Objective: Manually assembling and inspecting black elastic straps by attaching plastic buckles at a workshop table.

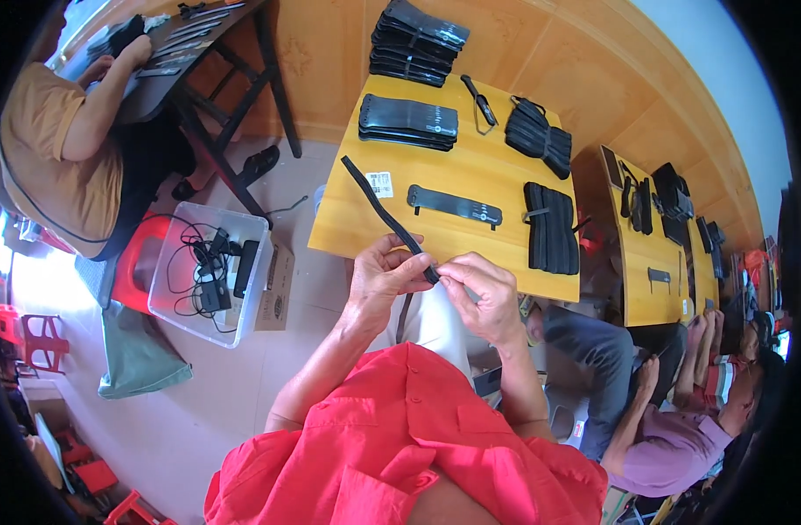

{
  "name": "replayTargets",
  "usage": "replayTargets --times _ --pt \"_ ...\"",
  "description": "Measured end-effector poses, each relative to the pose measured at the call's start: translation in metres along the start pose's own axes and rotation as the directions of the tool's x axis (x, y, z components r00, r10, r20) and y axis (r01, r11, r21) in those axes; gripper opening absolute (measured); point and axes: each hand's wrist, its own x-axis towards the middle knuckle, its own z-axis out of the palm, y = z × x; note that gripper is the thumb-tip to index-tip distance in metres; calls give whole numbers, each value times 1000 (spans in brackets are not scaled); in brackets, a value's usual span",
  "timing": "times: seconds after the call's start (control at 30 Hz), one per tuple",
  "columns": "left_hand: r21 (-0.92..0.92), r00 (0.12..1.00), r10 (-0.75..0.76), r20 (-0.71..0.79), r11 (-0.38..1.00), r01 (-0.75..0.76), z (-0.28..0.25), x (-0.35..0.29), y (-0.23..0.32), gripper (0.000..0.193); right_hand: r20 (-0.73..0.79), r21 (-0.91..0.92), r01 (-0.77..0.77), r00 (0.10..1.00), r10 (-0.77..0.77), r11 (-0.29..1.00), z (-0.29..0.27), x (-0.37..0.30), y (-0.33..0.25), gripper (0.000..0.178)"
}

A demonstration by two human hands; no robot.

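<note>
My left hand is closed around a long black strap, thumb and fingers pinching it near its lower end. One length of the strap points up and left over the table edge, and a dark tail hangs below the hands. At that lower end my right hand pinches too, its fingertips close to the left thumb; exactly what lies between them is hidden. Beyond my hands a flat, glossy black strip with small tabs lies on the yellow table. A white printed label sits beside the strap.
Stacks of glossy black strips lie at the back left of the table. Tied bundles of black straps are along its right side, near a black-handled tool. A clear bin with cables stands left. Co-workers sit on both sides.
</note>
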Motion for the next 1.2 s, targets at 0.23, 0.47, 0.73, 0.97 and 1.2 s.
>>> replayTargets --times 0.23,0.47,0.73,0.97,1.2 --pt "24 997 57 -45 998 -56 2 3 -8 37 -24 -108 28 999 -31 994 5 1 -1 15" --pt "46 997 67 -23 997 -66 -2 5 -8 37 1 -25 -114 993 114 993 10 1 -2 17" --pt "52 997 80 -8 995 -80 -3 6 -6 41 -96 -178 -95 992 79 979 24 -3 -4 13" --pt "123 995 76 70 989 -84 -6 6 -3 39 -132 -155 -153 982 133 976 29 0 3 8" --pt "182 992 7 129 983 -31 -14 10 -6 38 -107 -68 -192 977 184 979 33 -3 10 9"
